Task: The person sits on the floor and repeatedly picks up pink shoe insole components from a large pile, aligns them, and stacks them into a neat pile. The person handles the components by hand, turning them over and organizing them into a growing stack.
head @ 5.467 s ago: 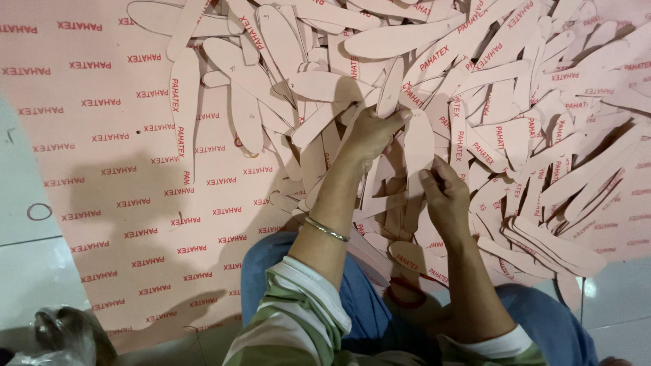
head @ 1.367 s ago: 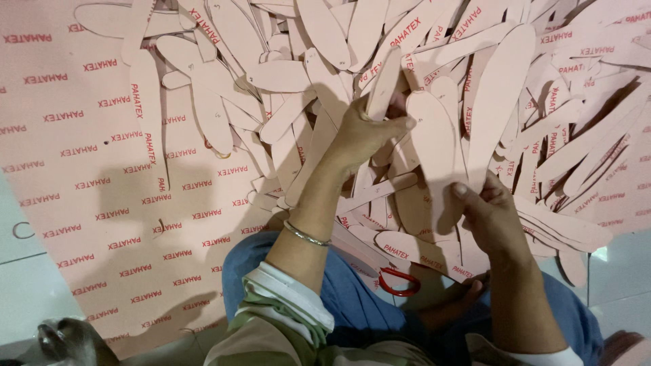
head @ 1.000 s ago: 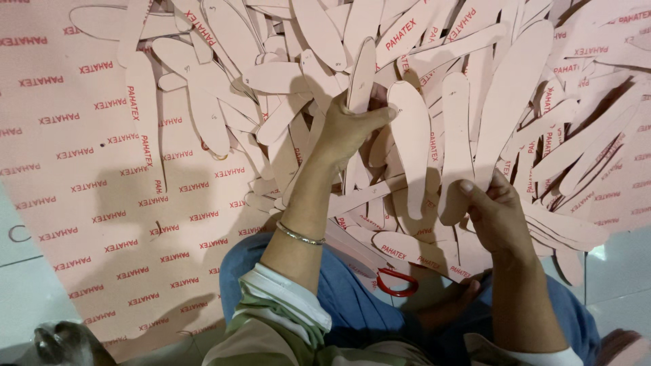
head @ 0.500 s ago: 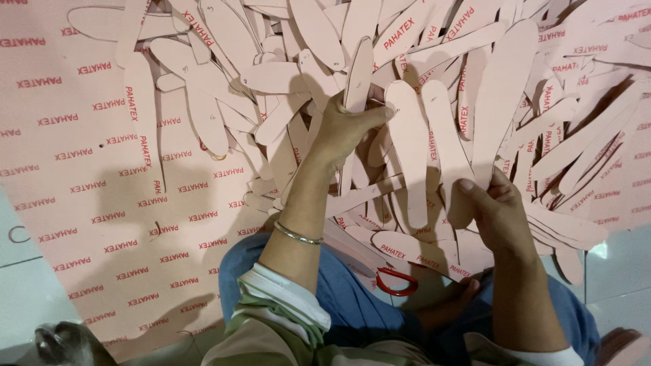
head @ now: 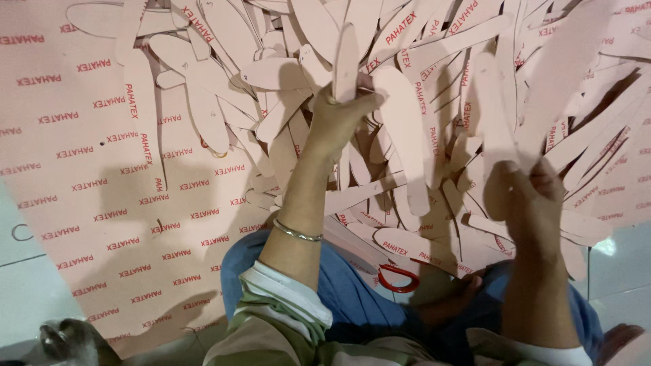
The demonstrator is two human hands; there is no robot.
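Observation:
A big heap of pale pink, insole-shaped board pieces (head: pixel 434 81) lies in front of me on the floor. My left hand (head: pixel 337 120), with a thin metal bangle on the wrist, grips one narrow insole piece (head: pixel 346 57) upright over the heap. To the right, my right hand (head: pixel 536 203) is closed on the lower end of another insole piece (head: pixel 497 112), which stands upright and looks blurred. A third piece (head: pixel 407 135) stands between the two hands. My knees in blue trousers (head: pixel 352 291) are below.
A large flat pink sheet with red print (head: pixel 88 183) covers the floor at the left. White floor tiles (head: pixel 27 291) show at the lower left and right edges. A red loop-shaped handle (head: pixel 399 278) lies by my lap. A dark object (head: pixel 68 339) sits bottom left.
My right hand has swung to the right with its insole piece, away from the left hand. My left hand has kept its upright piece and lifted slightly.

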